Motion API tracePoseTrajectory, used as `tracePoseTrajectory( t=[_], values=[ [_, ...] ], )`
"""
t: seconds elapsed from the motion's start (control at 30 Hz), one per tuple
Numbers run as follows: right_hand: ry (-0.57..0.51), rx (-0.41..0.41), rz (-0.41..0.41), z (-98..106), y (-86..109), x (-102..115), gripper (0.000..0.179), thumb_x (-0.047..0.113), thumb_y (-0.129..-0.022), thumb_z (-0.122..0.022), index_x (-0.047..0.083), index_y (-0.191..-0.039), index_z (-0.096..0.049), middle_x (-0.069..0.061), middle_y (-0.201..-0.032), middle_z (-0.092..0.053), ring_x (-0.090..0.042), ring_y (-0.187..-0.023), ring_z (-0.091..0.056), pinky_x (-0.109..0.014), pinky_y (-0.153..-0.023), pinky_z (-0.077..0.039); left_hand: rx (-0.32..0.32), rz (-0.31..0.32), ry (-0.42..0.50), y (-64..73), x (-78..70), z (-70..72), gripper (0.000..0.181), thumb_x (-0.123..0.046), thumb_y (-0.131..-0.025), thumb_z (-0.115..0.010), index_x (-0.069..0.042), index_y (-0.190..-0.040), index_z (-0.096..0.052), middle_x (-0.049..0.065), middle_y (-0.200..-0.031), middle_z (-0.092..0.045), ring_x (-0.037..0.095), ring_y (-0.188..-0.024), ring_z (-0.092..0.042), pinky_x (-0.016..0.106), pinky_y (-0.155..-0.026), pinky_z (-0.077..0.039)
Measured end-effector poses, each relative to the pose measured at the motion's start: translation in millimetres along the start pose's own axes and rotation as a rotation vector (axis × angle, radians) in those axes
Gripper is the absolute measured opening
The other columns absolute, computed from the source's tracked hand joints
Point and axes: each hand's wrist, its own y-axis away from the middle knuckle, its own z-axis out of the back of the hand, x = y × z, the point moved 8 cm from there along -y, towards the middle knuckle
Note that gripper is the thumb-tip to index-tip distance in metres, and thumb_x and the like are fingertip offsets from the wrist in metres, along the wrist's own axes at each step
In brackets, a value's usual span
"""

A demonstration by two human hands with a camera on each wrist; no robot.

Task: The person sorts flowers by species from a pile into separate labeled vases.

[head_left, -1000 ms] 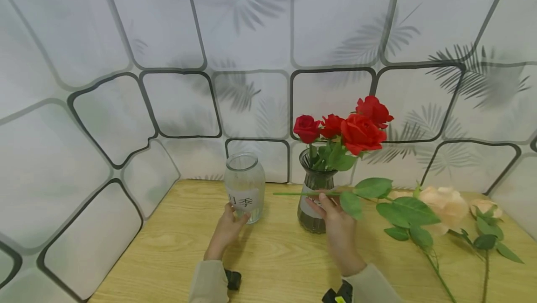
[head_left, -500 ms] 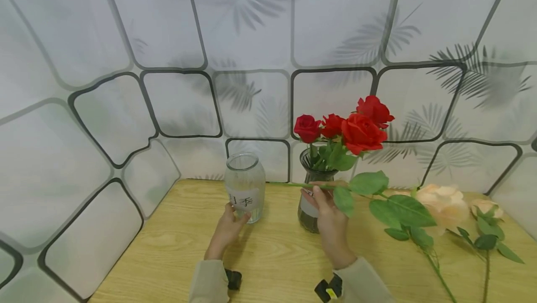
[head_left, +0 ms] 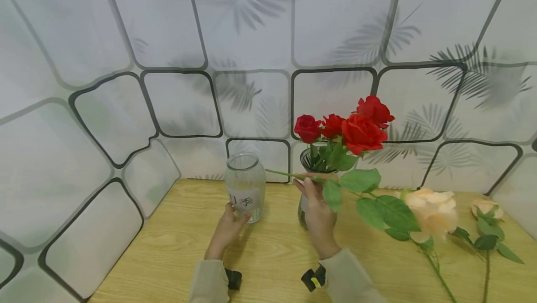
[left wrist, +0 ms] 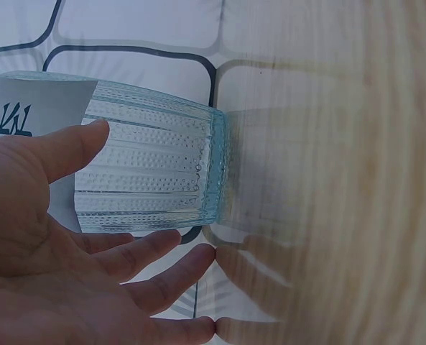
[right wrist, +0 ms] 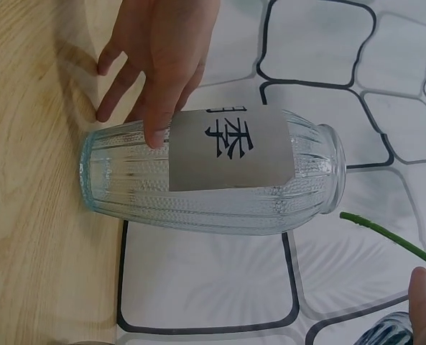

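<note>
A clear ribbed glass vase (head_left: 244, 179) with a paper label of dark characters stands upright on the table. My left hand (head_left: 228, 226) holds it low, thumb on the front; in the left wrist view, other fingers (left wrist: 173, 277) extend beside the base. My right hand (head_left: 320, 223) pinches the green stem of a peach rose (head_left: 432, 212), whose bloom points right. The bare stem end (right wrist: 349, 216) is just outside the vase's mouth in the right wrist view. Behind my right hand stands a dark glass vase (head_left: 303, 214) of red roses (head_left: 363, 133), partly covered by that hand.
Another peach rose (head_left: 486, 210) lies on the table (head_left: 268, 265) at the right, and a further green stem (head_left: 440, 275) runs toward the front edge. A patterned wall covering (head_left: 251, 102) rises right behind the table.
My right hand has moved left and slightly up with the peach rose, bringing its stem end to the clear vase and tilting it upward. The left hand and vase stay put.
</note>
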Motion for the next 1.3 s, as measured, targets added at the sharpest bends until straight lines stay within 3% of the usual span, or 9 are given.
tracePoseTrajectory(
  t=[0.13,0.23,0.3,0.4,0.53,0.73,0.9,1.13,1.3],
  values=[
    [-0.038,0.033,0.048,-9,-1.9,4,0.016,0.002,-0.106,-0.047,-0.005,-0.119,-0.053,-0.004,-0.114,-0.064,-0.009,-0.107,-0.067,-0.022,-0.094,-0.049,0.002,-0.008,-0.001,0.9,-1.7,-0.1,0.073,-0.021,-0.104,-0.059,0.019,-0.149,-0.017,0.044,-0.149,-0.03,0.061,-0.135,-0.034,0.07,-0.106,-0.034],
    [0.022,0.042,0.048,-12,-2.3,5,0.018,0.005,-0.107,-0.046,-0.006,-0.12,-0.052,-0.013,-0.117,-0.067,-0.004,-0.106,-0.066,-0.013,-0.063,-0.05,0.004,-0.01,0.002,1.4,-1.8,0.0,0.073,-0.02,-0.104,-0.059,0.019,-0.149,-0.016,0.044,-0.149,-0.03,0.061,-0.135,-0.033,0.07,-0.106,-0.034],
    [0.153,0.041,-0.026,-12,-2.1,2,0.022,0.015,-0.11,-0.045,-0.001,-0.122,-0.054,-0.016,-0.123,-0.068,0.001,-0.091,-0.068,-0.011,-0.052,-0.034,0.002,-0.012,0.0,1.6,-2.1,0.1,0.073,-0.02,-0.104,-0.059,0.019,-0.148,-0.017,0.045,-0.149,-0.03,0.061,-0.134,-0.034,0.07,-0.106,-0.035],
    [0.208,0.058,-0.006,-15,-4.6,5,0.025,0.02,-0.11,-0.045,0.0,-0.123,-0.055,-0.018,-0.125,-0.067,0.005,-0.089,-0.067,-0.014,-0.061,-0.036,-0.002,-0.013,-0.003,1.4,-2.4,0.3,0.073,-0.02,-0.104,-0.06,0.019,-0.148,-0.017,0.045,-0.148,-0.031,0.061,-0.134,-0.034,0.07,-0.106,-0.035],
    [0.035,0.089,0.188,-23,-11.2,17,0.019,0.003,-0.106,-0.049,-0.012,-0.117,-0.054,-0.015,-0.112,-0.066,-0.007,-0.102,-0.069,-0.02,-0.09,-0.048,-0.006,-0.011,-0.009,0.7,-2.6,0.8,0.072,-0.019,-0.103,-0.06,0.019,-0.148,-0.018,0.045,-0.148,-0.031,0.061,-0.135,-0.033,0.07,-0.107,-0.034],
    [-0.133,0.133,0.42,-34,-13.1,32,0.013,-0.015,-0.098,-0.051,-0.023,-0.109,-0.049,-0.001,-0.105,-0.066,-0.019,-0.099,-0.07,-0.04,-0.087,-0.059,-0.007,-0.011,-0.005,1.2,-3.1,0.8,0.072,-0.02,-0.103,-0.06,0.019,-0.148,-0.018,0.045,-0.148,-0.031,0.061,-0.136,-0.031,0.07,-0.108,-0.032],
    [-0.093,0.138,0.436,-41,-12.5,32,0.013,-0.02,-0.095,-0.054,-0.021,-0.107,-0.051,-0.003,-0.103,-0.065,-0.018,-0.096,-0.069,-0.041,-0.085,-0.059,-0.003,-0.004,-0.001,0.8,-1.1,0.5,0.073,-0.019,-0.104,-0.059,0.019,-0.149,-0.017,0.044,-0.149,-0.03,0.061,-0.137,-0.031,0.07,-0.107,-0.033],
    [-0.058,0.198,0.463,-55,-12.6,33,0.009,-0.018,-0.095,-0.054,-0.017,-0.104,-0.055,-0.034,-0.098,-0.059,-0.021,-0.093,-0.066,-0.041,-0.085,-0.06,0.0,0.002,0.003,-0.1,1.7,0.0,0.072,-0.02,-0.104,-0.058,0.018,-0.15,-0.016,0.043,-0.15,-0.03,0.06,-0.136,-0.034,0.069,-0.107,-0.034],
    [-0.085,0.243,0.485,-63,-14.6,31,0.011,-0.021,-0.093,-0.054,-0.017,-0.103,-0.056,-0.031,-0.099,-0.058,-0.023,-0.094,-0.066,-0.039,-0.085,-0.06,0.003,-0.006,0.004,-0.1,2.1,-0.4,0.072,-0.02,-0.104,-0.058,0.018,-0.15,-0.016,0.044,-0.15,-0.029,0.06,-0.136,-0.033,0.069,-0.108,-0.033]
  ],
)
